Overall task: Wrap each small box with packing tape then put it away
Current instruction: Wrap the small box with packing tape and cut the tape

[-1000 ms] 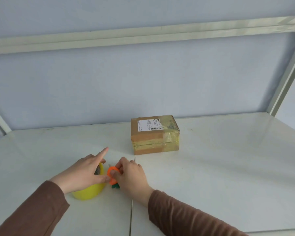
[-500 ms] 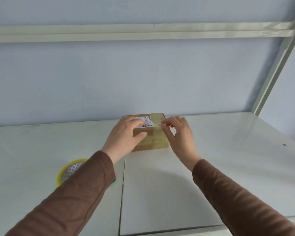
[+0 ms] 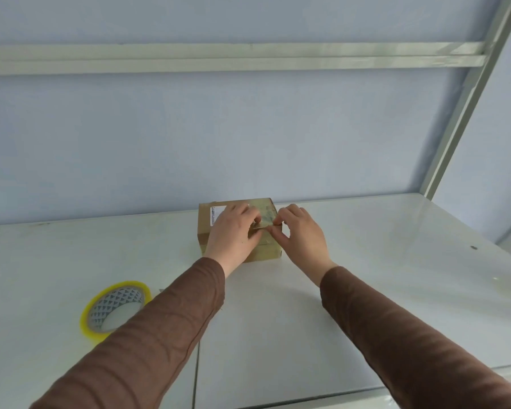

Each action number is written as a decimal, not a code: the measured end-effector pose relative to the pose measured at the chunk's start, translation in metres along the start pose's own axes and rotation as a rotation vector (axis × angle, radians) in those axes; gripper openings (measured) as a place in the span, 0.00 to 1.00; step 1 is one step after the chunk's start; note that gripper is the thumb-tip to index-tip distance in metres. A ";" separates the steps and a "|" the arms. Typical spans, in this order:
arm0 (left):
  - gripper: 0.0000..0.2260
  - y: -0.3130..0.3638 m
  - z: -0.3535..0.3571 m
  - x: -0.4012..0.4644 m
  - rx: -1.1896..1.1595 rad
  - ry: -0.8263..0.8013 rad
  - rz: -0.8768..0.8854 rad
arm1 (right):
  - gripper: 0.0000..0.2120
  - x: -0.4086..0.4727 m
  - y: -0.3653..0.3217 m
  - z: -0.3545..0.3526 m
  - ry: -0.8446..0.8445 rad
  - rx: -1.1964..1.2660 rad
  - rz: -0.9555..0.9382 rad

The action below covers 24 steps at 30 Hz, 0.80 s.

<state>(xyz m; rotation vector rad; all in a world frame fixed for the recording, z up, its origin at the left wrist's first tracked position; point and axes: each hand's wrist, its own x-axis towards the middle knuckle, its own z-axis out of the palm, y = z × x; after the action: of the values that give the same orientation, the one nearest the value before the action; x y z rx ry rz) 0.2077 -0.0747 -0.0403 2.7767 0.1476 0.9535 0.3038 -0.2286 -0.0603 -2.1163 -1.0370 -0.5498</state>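
A small cardboard box (image 3: 264, 252) wrapped in clear packing tape, with a white label on top, stands at the back middle of the white table (image 3: 366, 270). My left hand (image 3: 233, 234) lies over the box's top, fingers on the lid and thumb on the front face. At the box's front right top edge my right hand (image 3: 300, 236) pinches the wrinkled tape between thumb and forefinger. The yellow-rimmed tape roll (image 3: 115, 308) lies flat at the near left, partly behind my left sleeve.
A pale blue wall runs close behind the box. A grey metal rail (image 3: 248, 59) crosses above it, and a slanted upright post (image 3: 466, 101) rises at the right. A seam in the table runs toward me under my left arm.
Both hands left the tape roll and the orange tool, then reached forward onto the box. Since half a second ago the right fingers closed in on the tape at the top edge.
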 end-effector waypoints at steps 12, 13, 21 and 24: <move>0.19 -0.005 0.004 -0.013 0.199 -0.101 0.121 | 0.17 -0.009 0.012 0.007 -0.088 -0.037 -0.068; 0.20 -0.005 0.003 -0.015 0.227 -0.121 0.156 | 0.17 -0.010 0.012 0.007 -0.098 -0.059 -0.089; 0.20 -0.050 -0.047 -0.009 -0.385 0.065 -0.361 | 0.28 0.001 0.013 -0.010 -0.261 0.577 0.406; 0.17 -0.050 -0.059 -0.014 -0.830 -0.170 -0.765 | 0.24 0.000 0.005 -0.017 -0.416 0.814 0.574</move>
<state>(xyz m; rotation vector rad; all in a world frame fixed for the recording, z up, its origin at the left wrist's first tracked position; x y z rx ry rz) 0.1589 -0.0185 -0.0140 1.7783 0.5795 0.4200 0.3064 -0.2435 -0.0511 -1.6625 -0.6325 0.5370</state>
